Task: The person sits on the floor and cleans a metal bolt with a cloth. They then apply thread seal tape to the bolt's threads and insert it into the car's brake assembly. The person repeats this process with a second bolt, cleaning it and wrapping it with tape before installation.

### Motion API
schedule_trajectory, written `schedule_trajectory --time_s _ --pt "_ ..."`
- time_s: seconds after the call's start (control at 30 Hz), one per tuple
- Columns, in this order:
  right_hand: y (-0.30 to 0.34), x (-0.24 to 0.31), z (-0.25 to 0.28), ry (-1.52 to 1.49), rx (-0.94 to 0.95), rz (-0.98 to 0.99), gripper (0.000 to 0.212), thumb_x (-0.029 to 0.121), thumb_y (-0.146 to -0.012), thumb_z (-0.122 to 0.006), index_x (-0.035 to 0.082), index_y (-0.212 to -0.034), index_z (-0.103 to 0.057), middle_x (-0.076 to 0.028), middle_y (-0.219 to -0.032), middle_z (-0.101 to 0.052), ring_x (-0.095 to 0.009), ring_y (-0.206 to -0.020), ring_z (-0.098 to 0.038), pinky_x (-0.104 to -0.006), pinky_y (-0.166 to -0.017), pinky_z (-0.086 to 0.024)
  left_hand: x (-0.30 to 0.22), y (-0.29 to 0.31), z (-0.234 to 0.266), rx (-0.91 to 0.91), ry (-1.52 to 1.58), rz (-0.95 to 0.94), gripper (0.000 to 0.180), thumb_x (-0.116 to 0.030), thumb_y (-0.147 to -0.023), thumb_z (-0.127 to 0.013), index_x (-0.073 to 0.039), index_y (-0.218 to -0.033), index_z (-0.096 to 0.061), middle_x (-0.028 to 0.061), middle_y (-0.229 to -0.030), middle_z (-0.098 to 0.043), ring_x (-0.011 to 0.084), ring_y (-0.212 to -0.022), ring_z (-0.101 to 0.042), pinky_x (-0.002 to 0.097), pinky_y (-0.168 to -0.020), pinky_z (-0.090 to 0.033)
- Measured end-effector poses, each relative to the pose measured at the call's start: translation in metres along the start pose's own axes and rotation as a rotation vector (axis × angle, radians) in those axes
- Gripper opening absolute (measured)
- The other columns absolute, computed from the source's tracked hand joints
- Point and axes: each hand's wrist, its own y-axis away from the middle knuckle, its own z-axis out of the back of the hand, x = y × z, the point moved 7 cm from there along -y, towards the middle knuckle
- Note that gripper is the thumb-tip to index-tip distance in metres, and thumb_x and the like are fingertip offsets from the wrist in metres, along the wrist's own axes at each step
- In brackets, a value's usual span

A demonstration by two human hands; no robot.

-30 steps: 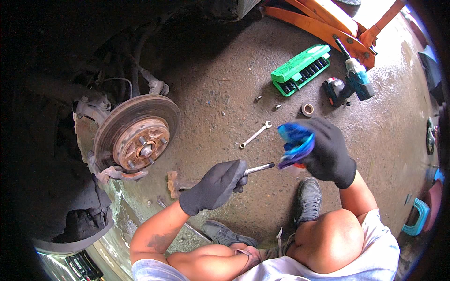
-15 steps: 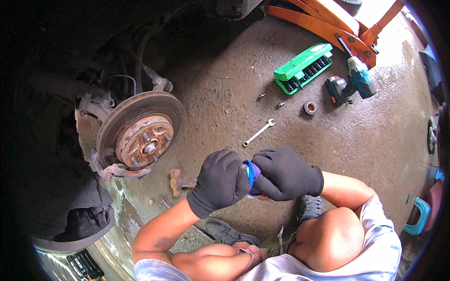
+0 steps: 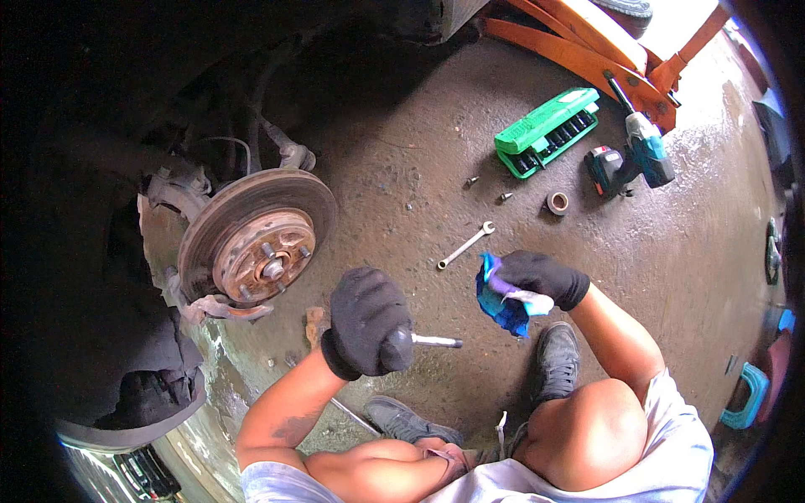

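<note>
The left grip (image 3: 369,323), gloved in black near the middle of the frame, is closed around a metal pin (image 3: 438,341) pointing right; the right grip (image 3: 541,277), right of centre, pinches a crumpled blue cloth (image 3: 501,303), apart from the pin. Up and left of the cloth, a wrench (image 3: 466,246) lies on the floor (image 3: 394,226). Toward the upper right I see two bolts (image 3: 506,198), a ring (image 3: 557,203), an open green case (image 3: 547,126) and a power drill (image 3: 647,155) near an orange jack (image 3: 579,46). A rusty brake disc (image 3: 220,225) stands at left.
</note>
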Motion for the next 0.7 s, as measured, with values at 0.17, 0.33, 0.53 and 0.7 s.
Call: schedule_trajectory --time_s 0.17,0.33,0.53,0.7 --pt "-0.012 0.049 -0.022 0.213 0.069 0.391 0.030 0.027 -0.100 -0.056 0.001 -0.114 -0.063 -0.014 -0.094 -0.066 -0.022 -0.087 -0.063 -0.0356 -0.079 -0.050 -0.002 -0.005 -0.012 0.029 -0.074 -0.068 0.020 -0.027 -0.060 -0.065 -0.012 -0.070 -0.057 0.0075 -0.071 -0.053 0.0291 -0.064 -0.053 0.0424 -0.057 -0.040" --pt "-0.029 0.089 -0.062 -0.208 0.278 -0.114 0.037 0.033 -0.100 -0.056 -0.003 -0.105 -0.061 -0.004 -0.085 -0.062 -0.009 -0.078 -0.054 -0.0302 -0.069 -0.048 -0.005 -0.017 -0.024 0.189 -0.092 -0.085 0.021 -0.028 -0.061 -0.066 -0.011 -0.069 -0.059 0.0083 -0.072 -0.055 0.0286 -0.065 -0.056 0.0425 -0.058 -0.042" --pt "-0.029 0.082 -0.056 -0.048 0.048 -0.064 0.033 0.033 -0.100 -0.054 0.002 -0.105 -0.061 -0.010 -0.084 -0.066 -0.019 -0.077 -0.062 -0.0353 -0.067 -0.048 0.006 -0.024 -0.025 0.352 -0.169 0.019 0.019 -0.028 -0.074 -0.065 -0.009 -0.073 -0.062 0.0107 -0.073 -0.058 0.0312 -0.067 -0.058 0.0435 -0.058 -0.044" --pt "-0.032 0.110 -0.053 0.902 -0.130 0.197 0.022 0.022 -0.085 -0.062 0.003 -0.095 -0.058 -0.015 -0.081 -0.062 -0.035 -0.075 -0.064 -0.0454 -0.063 -0.048 0.024 0.004 -0.045 0.363 0.155 0.420 0.020 -0.019 -0.091 -0.056 -0.001 -0.093 -0.065 0.0181 -0.073 -0.058 0.0365 -0.064 -0.057 0.0469 -0.059 -0.044"
